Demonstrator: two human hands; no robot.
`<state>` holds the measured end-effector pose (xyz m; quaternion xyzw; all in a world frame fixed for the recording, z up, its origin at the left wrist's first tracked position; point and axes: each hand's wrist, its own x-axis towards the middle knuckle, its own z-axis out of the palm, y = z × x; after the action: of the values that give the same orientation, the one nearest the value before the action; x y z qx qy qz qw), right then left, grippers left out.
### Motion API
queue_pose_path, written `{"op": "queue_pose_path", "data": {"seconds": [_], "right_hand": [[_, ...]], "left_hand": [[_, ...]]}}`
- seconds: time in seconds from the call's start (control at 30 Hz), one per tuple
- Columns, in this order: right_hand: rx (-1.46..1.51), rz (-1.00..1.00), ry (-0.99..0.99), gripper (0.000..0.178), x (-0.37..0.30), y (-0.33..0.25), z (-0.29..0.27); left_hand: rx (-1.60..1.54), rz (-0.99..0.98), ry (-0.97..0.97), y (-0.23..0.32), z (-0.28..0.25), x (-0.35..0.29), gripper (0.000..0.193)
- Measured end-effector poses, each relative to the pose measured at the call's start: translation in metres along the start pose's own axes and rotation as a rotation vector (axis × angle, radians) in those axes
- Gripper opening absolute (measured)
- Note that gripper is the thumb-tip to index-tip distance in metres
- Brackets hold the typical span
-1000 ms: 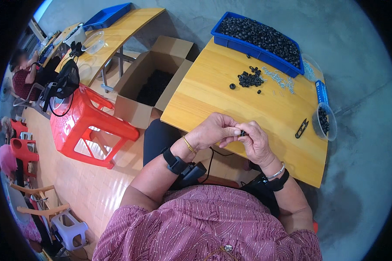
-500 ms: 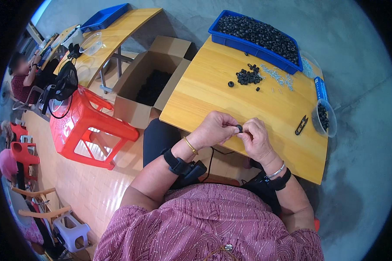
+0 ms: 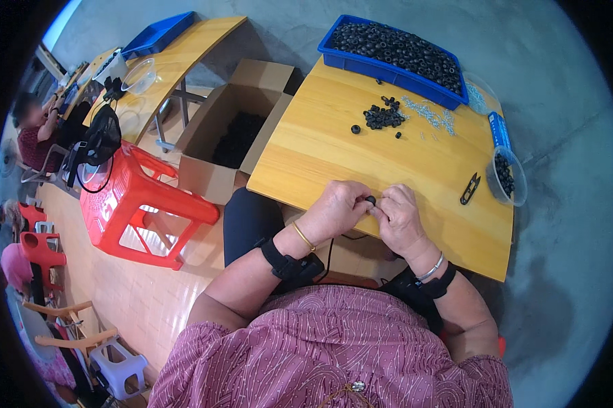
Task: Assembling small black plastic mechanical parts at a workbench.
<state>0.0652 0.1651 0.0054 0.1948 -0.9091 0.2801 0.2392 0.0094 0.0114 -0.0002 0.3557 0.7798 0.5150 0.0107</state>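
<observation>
Over the near edge of the yellow wooden table [image 3: 306,163], my left hand [image 3: 339,209] and my right hand [image 3: 400,216] meet with their fingertips pinched on one small black round part [image 3: 370,200]. Fingers cover most of it, so any finer piece between them cannot be made out. Farther in on the tabletop lies a loose pile of small black parts [image 3: 381,118], with a single black ring-shaped piece [image 3: 355,129] to its left. Tiny silvery pieces [image 3: 429,113] are scattered right of the pile.
A blue tray [image 3: 381,73] heaped with black parts stands at the far edge. Thread snips [image 3: 469,189], a clear cup [image 3: 519,196] and a blue box [image 3: 499,130] lie on the right. Leftward are an open carton [image 3: 204,170], a red stool [image 3: 140,204] and a seated person [image 3: 38,136].
Both hands stay together on the black part, with a slight shift of the fingers and left wrist. The whole view has moved a little; the table things lie as before.
</observation>
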Motion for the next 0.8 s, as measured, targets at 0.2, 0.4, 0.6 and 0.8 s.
{"op": "queue_pose_path", "data": {"seconds": [0.2,0.4,0.6,0.8], "right_hand": [[-0.053,-0.02,-0.013,0.013,-0.005,-0.006,-0.004],[-0.059,-0.006,0.009,0.011,-0.005,-0.007,-0.006],[0.16,0.116,0.06,0.01,-0.009,-0.003,-0.006],[0.317,0.175,0.075,0.012,-0.006,-0.005,-0.011]], "left_hand": [[0.064,0.141,-0.048,0.0,-0.002,0.002,0.012],[0.047,0.076,-0.019,0.001,0.0,0.001,0.012],[-0.053,-0.108,-0.043,0.007,0.0,0.002,0.013],[-0.663,-0.589,-0.199,0.016,-0.011,0.004,0.014]]}}
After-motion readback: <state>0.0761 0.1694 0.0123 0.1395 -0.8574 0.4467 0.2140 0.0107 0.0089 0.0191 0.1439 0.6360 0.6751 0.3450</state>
